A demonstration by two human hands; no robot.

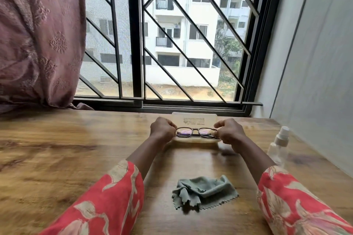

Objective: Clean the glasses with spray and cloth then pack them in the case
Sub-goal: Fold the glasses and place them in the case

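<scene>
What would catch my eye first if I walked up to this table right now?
Most striking are the dark-framed glasses, folded and held at each end by the left hand and right hand just above an open pale case near the window. A crumpled grey-green cloth lies nearer the person, and a clear spray bottle stands at right.

You're at brown wood-grain table | black diagonal-barred window grille ahead w/ daylight | mauve embroidered curtain on left | plain pale grey wall on right | white apartment block outside
</scene>
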